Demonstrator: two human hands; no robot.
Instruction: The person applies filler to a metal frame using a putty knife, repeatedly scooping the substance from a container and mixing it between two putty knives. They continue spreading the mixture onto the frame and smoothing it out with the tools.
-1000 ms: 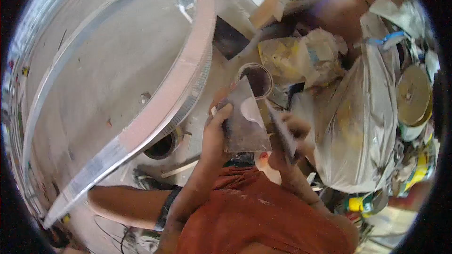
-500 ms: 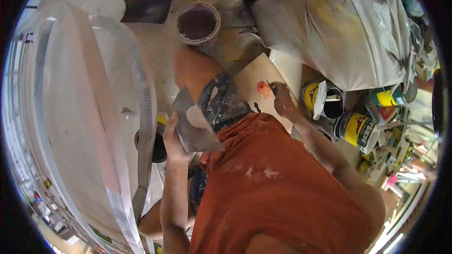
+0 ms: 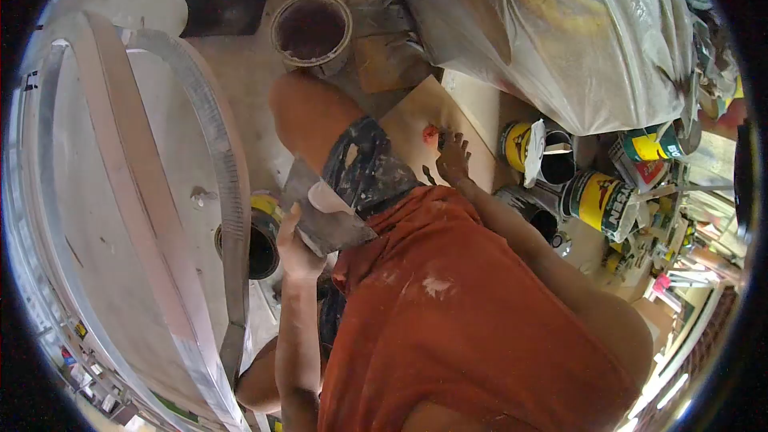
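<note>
Fingers (image 3: pixel 290 228) of my left hand (image 3: pixel 296 252) are clamped on the lower edge of a flat metal scraper blade (image 3: pixel 324 220), thumb against its near face, and the blade rises up and to the right from that grip with a pale dab of putty (image 3: pixel 326 196) sitting on it just above my fingertips. Over on the other side, my right hand (image 3: pixel 454 158) rests fingertips-down on a tan board (image 3: pixel 416 124), the fingers bunched together at a red smear (image 3: pixel 430 134) on its surface; I cannot tell whether they pinch anything. Between the two hands lies my paint-spattered knee. Just left of the left hand stands an open dark can (image 3: pixel 256 244) with a yellow rim, and beyond it the big curved frame (image 3: pixel 216 160) sweeps across the floor. Near the right hand stand yellow paint tins (image 3: pixel 596 204). Farther up sits a round tub of dark brown paint (image 3: pixel 310 28), with a plastic-wrapped bundle (image 3: pixel 592 40) beside it.
</note>
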